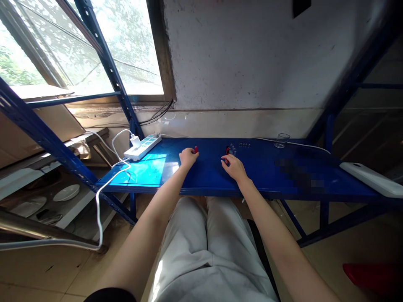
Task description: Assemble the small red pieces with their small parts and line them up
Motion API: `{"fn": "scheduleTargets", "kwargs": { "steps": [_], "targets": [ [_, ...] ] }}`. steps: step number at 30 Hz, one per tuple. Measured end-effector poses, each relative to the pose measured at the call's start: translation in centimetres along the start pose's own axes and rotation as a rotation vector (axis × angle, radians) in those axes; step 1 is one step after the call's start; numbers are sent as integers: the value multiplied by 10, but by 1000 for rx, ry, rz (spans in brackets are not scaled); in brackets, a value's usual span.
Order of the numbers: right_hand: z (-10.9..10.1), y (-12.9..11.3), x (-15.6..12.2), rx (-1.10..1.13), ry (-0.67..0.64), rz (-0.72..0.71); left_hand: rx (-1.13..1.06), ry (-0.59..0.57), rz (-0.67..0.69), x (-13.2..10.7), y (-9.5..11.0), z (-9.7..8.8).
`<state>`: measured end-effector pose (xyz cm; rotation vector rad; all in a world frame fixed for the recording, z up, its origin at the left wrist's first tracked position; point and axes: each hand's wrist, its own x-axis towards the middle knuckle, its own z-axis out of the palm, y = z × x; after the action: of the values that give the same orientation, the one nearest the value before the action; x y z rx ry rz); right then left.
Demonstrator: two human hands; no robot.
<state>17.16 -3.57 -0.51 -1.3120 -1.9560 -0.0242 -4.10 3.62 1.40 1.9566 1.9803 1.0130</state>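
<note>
My left hand [187, 157] is closed over the blue tabletop, its fingers round a small red piece [196, 149] that pokes up past the thumb. To its right, my right hand [234, 167] is bent in a pinch low over the table. Whatever sits between those fingertips is too small to make out. Just beyond them stands a small red and black piece [227, 150]. Beside it is a cluster of small clear pieces [233, 148]. Several tiny pale pieces [244, 145] are lined up farther back on the right.
A white power strip [143, 147] with a plugged-in cord lies at the table's left end. A clear glass [281, 140] stands at the back right. The white flat case [373, 179] rests on the right end. Blue rack posts [108, 63] frame both sides.
</note>
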Motion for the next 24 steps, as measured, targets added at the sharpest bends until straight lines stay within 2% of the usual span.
{"fn": "scheduleTargets", "kwargs": {
  "steps": [4,7,18,24],
  "targets": [
    [1,0,-1,15,1,13,206,13,-42,5,-21,-13],
    [0,0,-1,25,-1,18,238,9,-107,5,-29,-14],
    [-2,-2,-1,49,28,45,189,14,-149,3,-35,-9],
    [-2,-2,-2,35,88,63,196,-12,-171,5,-34,-10]
  ]
}}
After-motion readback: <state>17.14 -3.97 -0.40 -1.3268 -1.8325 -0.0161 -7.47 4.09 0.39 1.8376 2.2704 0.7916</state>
